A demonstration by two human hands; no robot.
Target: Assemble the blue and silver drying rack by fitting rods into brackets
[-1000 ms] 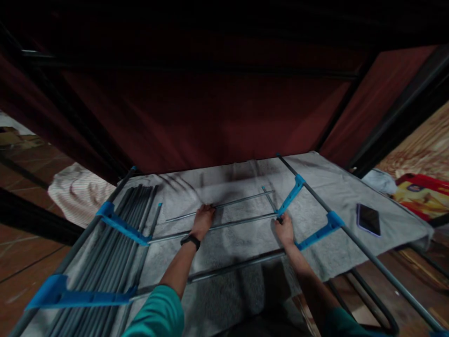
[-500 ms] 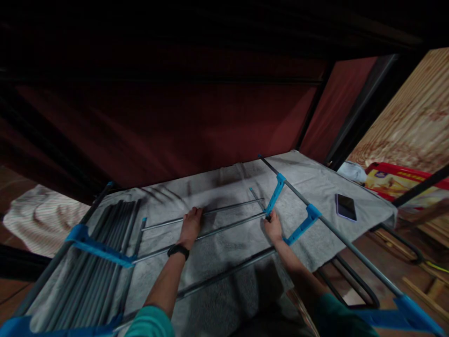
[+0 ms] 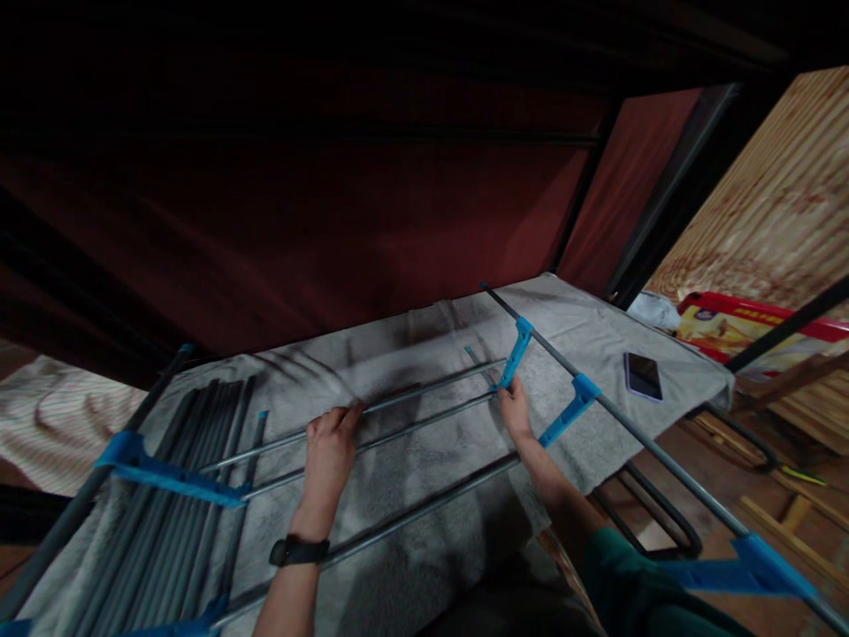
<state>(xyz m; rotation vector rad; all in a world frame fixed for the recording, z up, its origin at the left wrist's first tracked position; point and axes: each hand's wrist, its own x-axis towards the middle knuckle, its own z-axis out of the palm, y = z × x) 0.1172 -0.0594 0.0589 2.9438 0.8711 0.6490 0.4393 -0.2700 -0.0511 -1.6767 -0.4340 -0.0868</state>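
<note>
A grey metal rack frame with blue plastic connectors (image 3: 516, 355) lies across a grey towel-covered surface (image 3: 411, 354). My left hand (image 3: 330, 449), with a black watch on the wrist, rests on two thin grey rods (image 3: 398, 414), fingers curled over the farther one. My right hand (image 3: 514, 410) is closed on the right end of a rod, just below the blue connector on the long side tube (image 3: 616, 416).
A bundle of grey tubes (image 3: 165, 513) lies at the left under a blue bracket (image 3: 165, 473). A phone (image 3: 640, 375) lies on the towel at right. Dark red fabric (image 3: 332, 221) hangs behind. A red box (image 3: 749, 323) and wooden boards sit at right.
My left hand has drawn back toward me along the rods and shifted left. My right hand stays at the blue connector. The view has swung to the right.
</note>
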